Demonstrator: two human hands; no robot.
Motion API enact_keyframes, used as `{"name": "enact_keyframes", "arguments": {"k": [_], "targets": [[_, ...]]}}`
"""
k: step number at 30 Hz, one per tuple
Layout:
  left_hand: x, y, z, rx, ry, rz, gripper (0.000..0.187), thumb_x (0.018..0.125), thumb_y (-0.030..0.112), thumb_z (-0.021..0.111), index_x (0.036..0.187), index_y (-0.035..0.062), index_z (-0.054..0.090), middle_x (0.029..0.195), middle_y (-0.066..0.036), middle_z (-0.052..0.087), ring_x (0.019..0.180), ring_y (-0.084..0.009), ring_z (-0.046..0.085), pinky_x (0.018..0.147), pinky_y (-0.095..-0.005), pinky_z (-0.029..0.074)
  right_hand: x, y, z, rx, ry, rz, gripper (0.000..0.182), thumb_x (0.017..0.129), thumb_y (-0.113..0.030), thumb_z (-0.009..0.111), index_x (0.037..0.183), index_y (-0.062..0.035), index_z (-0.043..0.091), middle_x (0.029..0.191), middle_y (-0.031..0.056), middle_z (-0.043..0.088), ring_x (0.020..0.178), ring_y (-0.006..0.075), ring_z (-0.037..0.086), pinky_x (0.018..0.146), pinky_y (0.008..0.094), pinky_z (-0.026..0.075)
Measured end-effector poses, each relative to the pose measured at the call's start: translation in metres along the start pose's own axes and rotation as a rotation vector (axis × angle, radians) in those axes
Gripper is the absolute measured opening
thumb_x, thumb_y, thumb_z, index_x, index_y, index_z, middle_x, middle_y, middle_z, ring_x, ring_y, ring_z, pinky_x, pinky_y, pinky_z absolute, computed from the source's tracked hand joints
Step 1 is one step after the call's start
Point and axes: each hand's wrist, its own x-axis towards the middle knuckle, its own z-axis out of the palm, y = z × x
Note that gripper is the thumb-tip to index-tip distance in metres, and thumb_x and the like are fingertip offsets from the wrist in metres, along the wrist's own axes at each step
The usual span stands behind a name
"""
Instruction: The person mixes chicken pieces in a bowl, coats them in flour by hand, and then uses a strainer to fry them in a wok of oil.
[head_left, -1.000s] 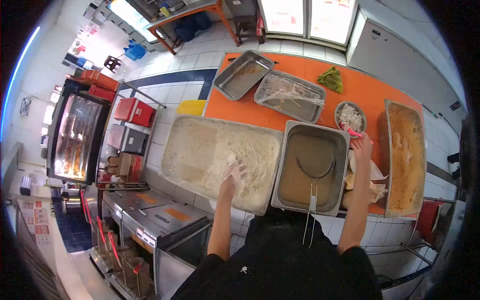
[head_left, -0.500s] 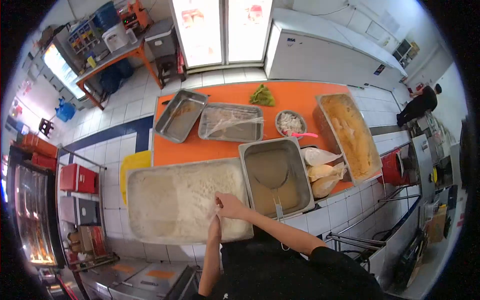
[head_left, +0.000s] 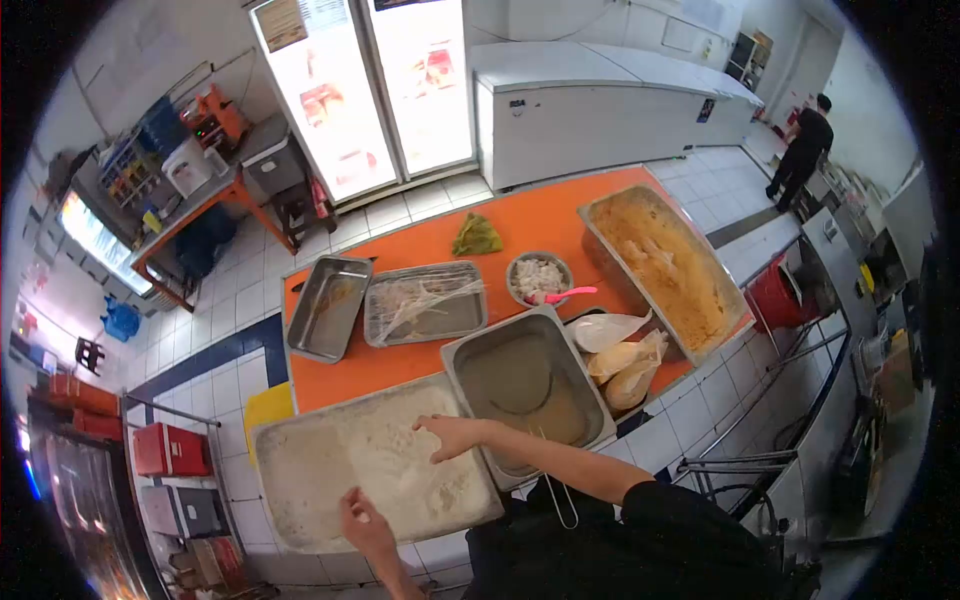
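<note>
A large metal tray (head_left: 290, 430) of white flour lies at the table's near left. My right hand (head_left: 452, 438) hovers over the flour at the tray's right side, its fingers spread and bent downward, holding nothing. My left hand (head_left: 367, 525) is at the tray's near edge, its fingers loosely curled but apart, with nothing visible in them. Beside the flour stands a deep steel pan (head_left: 462, 368) of cloudy liquid. A strainer (head_left: 543, 432) rests in it, its wire handle reaching over the near rim under my right forearm.
Orange table (head_left: 540, 225) holds two shallow steel pans (head_left: 330, 345) (head_left: 425, 340), a bowl of pale pieces (head_left: 538, 275) with a pink-handled utensil (head_left: 572, 294), green cloth (head_left: 477, 236), tied bags (head_left: 630, 365), and a deep orange-crumb pan (head_left: 660, 265). A person (head_left: 803, 150) stands far right.
My hands were close together over the flour's right side; they are now apart, the left lower and further left, the right opened out. The camera view has turned and shifted.
</note>
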Motion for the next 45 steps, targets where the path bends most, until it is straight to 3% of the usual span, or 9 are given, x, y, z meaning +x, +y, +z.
{"name": "enact_keyframes", "arguments": {"k": [5,10,13,21,24,32,37,41,45], "targets": [[0.013,0.064,0.044,0.112,0.068,0.179,0.020,0.092,0.008,0.057,0.110,0.0015,0.062,0.102,-0.012,0.065,0.086,-0.0219,0.062,0.066,-0.0329,0.050,-0.116,-0.030,-0.084,0.250,0.037,0.134,0.059,0.086,-0.031,0.068,0.133,-0.0041,0.043,0.117,0.0212,0.058,0.097,0.0268,0.063,0.085,0.0354,0.050],[-0.019,0.249,0.180,-0.298,-0.478,0.424,0.021,0.092,0.010,0.059,0.112,0.0040,0.063,0.103,-0.008,0.067,0.092,-0.0171,0.064,0.076,-0.0286,0.050,-0.242,-0.022,-0.154,0.530,0.290,0.175,0.039,0.094,-0.023,0.060,0.125,-0.0003,0.051,0.106,0.0117,0.063,0.098,0.0187,0.062,0.084,0.0318,0.050],[-0.026,0.311,0.296,-0.087,-0.684,0.714,0.023,0.088,0.016,0.058,0.110,0.0078,0.063,0.101,-0.017,0.065,0.096,-0.0347,0.063,0.079,-0.0412,0.050,-0.314,-0.004,-0.173,0.676,0.364,0.206,0.035,0.094,-0.019,0.059,0.123,0.0002,0.052,0.105,0.0100,0.063,0.097,0.0164,0.062,0.083,0.0293,0.050],[0.005,0.324,0.504,0.637,-0.748,0.961,0.028,0.085,0.026,0.058,0.104,0.0065,0.064,0.091,-0.017,0.069,0.090,-0.0372,0.065,0.080,-0.0494,0.049,-0.424,0.026,-0.206,0.846,0.785,0.440,0.025,0.093,-0.011,0.058,0.116,-0.0001,0.055,0.099,0.0079,0.064,0.081,0.0111,0.060,0.069,0.0254,0.048],[0.025,0.320,0.500,0.608,-0.862,0.945,0.029,0.086,0.028,0.055,0.099,0.0048,0.065,0.087,-0.018,0.068,0.086,-0.0387,0.065,0.078,-0.0502,0.050,-0.440,0.037,-0.206,0.903,0.879,0.440,0.021,0.093,-0.011,0.057,0.111,-0.0006,0.056,0.092,0.0065,0.064,0.077,0.0114,0.059,0.066,0.0247,0.047],[0.074,0.282,0.411,0.113,-0.442,0.517,0.022,0.080,0.020,0.069,0.084,-0.0007,0.064,0.075,-0.018,0.067,0.075,-0.0298,0.068,0.068,-0.0394,0.052,-0.427,0.063,-0.220,0.914,0.861,0.448,0.020,0.095,-0.016,0.056,0.109,-0.0017,0.058,0.093,0.0059,0.065,0.079,0.0107,0.060,0.070,0.0252,0.048],[0.124,0.266,0.404,0.145,-0.882,0.206,0.027,0.081,0.028,0.072,0.088,0.0021,0.071,0.080,-0.013,0.069,0.076,-0.0179,0.067,0.068,-0.0342,0.053,-0.360,0.087,-0.262,0.617,0.798,0.284,0.017,0.095,-0.014,0.055,0.105,-0.0016,0.058,0.086,0.0054,0.063,0.071,0.0107,0.059,0.066,0.0263,0.049],[0.109,0.316,0.390,0.718,-0.859,0.625,0.036,0.079,0.037,0.069,0.101,0.0080,0.070,0.098,-0.016,0.070,0.092,-0.0278,0.068,0.084,-0.0399,0.052,-0.306,0.093,-0.301,0.631,0.742,0.347,0.016,0.096,-0.015,0.053,0.104,-0.0017,0.058,0.083,0.0052,0.062,0.068,0.0107,0.058,0.064,0.0264,0.049],[0.117,0.292,0.427,0.744,-0.887,0.666,0.033,0.080,0.033,0.062,0.105,0.0125,0.068,0.097,-0.016,0.070,0.095,-0.0315,0.066,0.086,-0.0429,0.052,-0.271,0.117,-0.314,0.498,0.794,0.396,0.017,0.097,-0.016,0.053,0.103,-0.0010,0.057,0.083,0.0058,0.062,0.067,0.0110,0.058,0.063,0.0272,0.049]]}}
